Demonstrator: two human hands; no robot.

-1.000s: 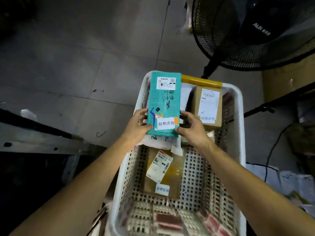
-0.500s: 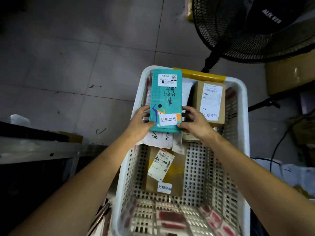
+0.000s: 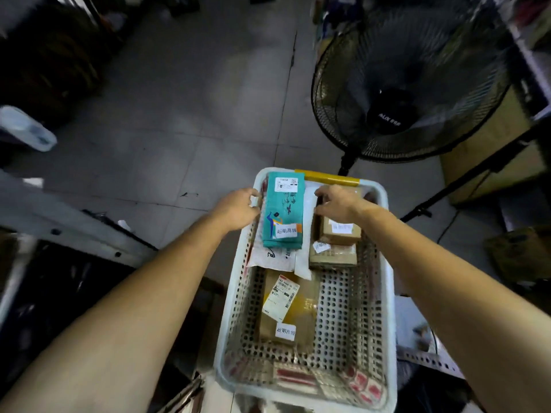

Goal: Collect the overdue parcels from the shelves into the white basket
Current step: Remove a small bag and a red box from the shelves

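The white perforated basket (image 3: 387,293) stands on the floor below me. A teal parcel (image 3: 283,210) with a white sticker lies flat at its far left end, on top of a white soft parcel (image 3: 274,257). My left hand (image 3: 238,208) hovers just left of the teal parcel by the basket's rim, fingers loosely curled and holding nothing. My right hand (image 3: 337,202) hangs to the parcel's right, above two stacked brown boxes (image 3: 340,232), also holding nothing. A flat brown parcel (image 3: 298,308) with a shipping label lies in the basket's middle.
A large black standing fan (image 3: 411,84) rises just beyond the basket on the right. A grey metal shelf edge (image 3: 74,225) runs along the left. A cardboard box (image 3: 492,150) sits at the right. Grey tiled floor (image 3: 179,114) stretches ahead.
Both hands let go of the teal parcel, which now lies in the basket. The hands have moved forward and apart to either side of it.
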